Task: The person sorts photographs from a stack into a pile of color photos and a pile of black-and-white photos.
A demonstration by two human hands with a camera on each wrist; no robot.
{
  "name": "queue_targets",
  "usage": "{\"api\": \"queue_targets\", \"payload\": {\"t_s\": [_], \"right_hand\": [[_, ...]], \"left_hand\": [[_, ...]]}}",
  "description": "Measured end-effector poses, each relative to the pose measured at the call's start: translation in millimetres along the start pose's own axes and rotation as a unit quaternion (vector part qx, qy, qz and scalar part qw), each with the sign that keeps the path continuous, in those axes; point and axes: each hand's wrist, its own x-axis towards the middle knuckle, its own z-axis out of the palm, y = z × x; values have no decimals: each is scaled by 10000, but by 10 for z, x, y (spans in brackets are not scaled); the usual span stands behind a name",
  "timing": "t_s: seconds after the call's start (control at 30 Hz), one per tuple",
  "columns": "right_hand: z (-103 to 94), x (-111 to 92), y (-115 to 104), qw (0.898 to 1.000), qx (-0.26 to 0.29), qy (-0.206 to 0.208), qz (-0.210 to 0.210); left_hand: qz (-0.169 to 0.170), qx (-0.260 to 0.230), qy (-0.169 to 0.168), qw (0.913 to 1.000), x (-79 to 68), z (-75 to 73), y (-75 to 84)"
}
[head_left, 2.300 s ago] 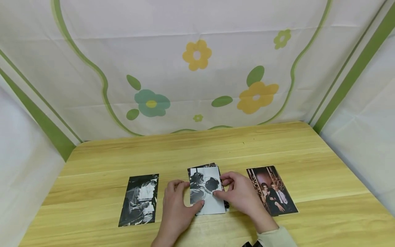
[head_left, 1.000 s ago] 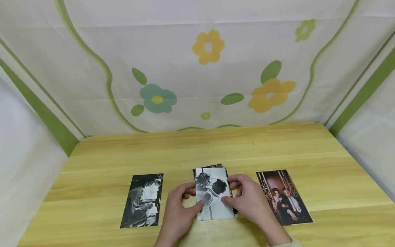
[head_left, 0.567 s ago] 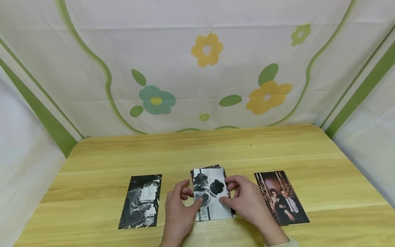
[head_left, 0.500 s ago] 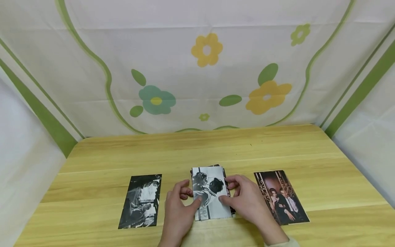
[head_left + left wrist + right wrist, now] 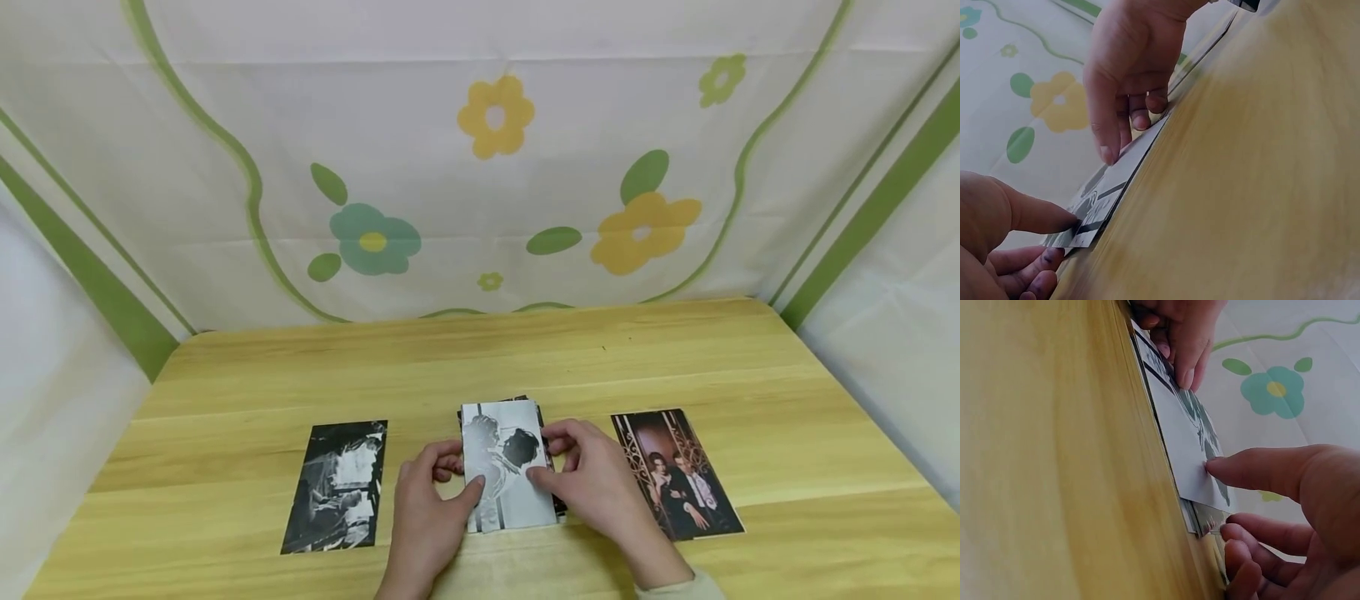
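Black-and-white photo print (image 5: 517, 504) tops a stack (image 5: 560, 505) on the counter (image 5: 480, 358), your left hand (image 5: 431, 508) and right hand (image 5: 596, 477) pinching its sides. From the left wrist, your left thumb (image 5: 1041, 214) lies on its printed face; from the right wrist, your right thumb (image 5: 1263, 469) does.

Wood-grain table (image 5: 480, 358); flowered backdrop (image 5: 435, 167) behind, probably cloth

On your worktop (image 5: 420, 367), the photo stack (image 5: 513, 475) sits between left photo (image 5: 335, 487) and right photo (image 5: 678, 475) — perhaps two deep — curtain (image 5: 420, 108) behind.
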Motion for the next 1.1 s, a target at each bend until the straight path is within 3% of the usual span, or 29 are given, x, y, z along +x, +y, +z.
{"api": "queue_targets", "payload": {"t_s": [0.27, 1.1], "right_hand": [[-5, -7, -20, 9994, 330, 80, -41], [12, -41, -87, 9876, 1572, -26, 31]], "left_hand": [[118, -105, 120, 9998, -1, 5, 30], [-569, -1178, -272, 9910, 55, -192, 98]]}}
